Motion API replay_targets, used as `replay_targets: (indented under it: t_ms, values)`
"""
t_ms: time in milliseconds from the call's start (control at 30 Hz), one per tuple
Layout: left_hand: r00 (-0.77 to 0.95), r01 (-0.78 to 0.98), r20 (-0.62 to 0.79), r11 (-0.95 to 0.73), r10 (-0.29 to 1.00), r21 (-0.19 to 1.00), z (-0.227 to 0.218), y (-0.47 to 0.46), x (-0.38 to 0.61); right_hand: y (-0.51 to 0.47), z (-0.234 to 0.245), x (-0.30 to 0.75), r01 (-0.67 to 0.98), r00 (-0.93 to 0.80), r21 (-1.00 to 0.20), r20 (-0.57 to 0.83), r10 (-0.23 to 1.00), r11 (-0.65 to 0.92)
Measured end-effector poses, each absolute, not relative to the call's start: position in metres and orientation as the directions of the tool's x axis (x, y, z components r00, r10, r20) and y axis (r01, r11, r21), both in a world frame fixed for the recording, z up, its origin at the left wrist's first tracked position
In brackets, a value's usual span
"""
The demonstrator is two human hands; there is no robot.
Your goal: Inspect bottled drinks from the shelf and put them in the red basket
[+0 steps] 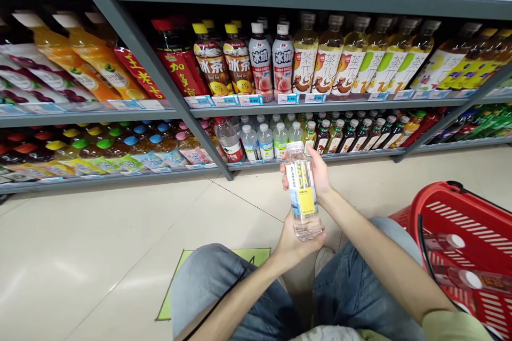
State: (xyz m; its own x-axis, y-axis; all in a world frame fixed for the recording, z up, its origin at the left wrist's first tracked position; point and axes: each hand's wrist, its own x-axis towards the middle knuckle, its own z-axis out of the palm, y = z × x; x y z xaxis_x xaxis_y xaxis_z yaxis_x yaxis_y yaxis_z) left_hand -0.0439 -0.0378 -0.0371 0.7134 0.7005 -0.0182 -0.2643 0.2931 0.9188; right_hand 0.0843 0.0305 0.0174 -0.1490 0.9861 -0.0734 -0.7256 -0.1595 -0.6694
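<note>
I log left hand (293,242) cupping base and right hand (320,175) gripping upper side of a clear, cylindrical, yellow-labelled plastic bottle (303,192) between them. If either grip loosens, smooth plastic could slip.

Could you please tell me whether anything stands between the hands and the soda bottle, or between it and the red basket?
The left hand holds the soda bottle at its base and the right hand higher up, nothing visible between. Towards the red basket, the right forearm and right knee lie between in this view.
</note>
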Motion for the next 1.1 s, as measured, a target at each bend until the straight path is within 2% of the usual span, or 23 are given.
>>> replay_targets:
  t_ms: [300,1100]
  values:
    - [0.705,-0.268,-0.055,0.338,0.707,0.902,-0.0401,-0.0382,-0.0434,0.0312,0.0157,0.0841,-0.71,-0.145,-0.687,-0.07,0.987,-0.153]
    - [0.713,-0.274,-0.049,0.343,0.7,0.898,-0.0377,-0.0381,-0.0433,0.032,0.0148,0.0844,-0.719,-0.141,-0.678,-0.075,0.987,-0.154]
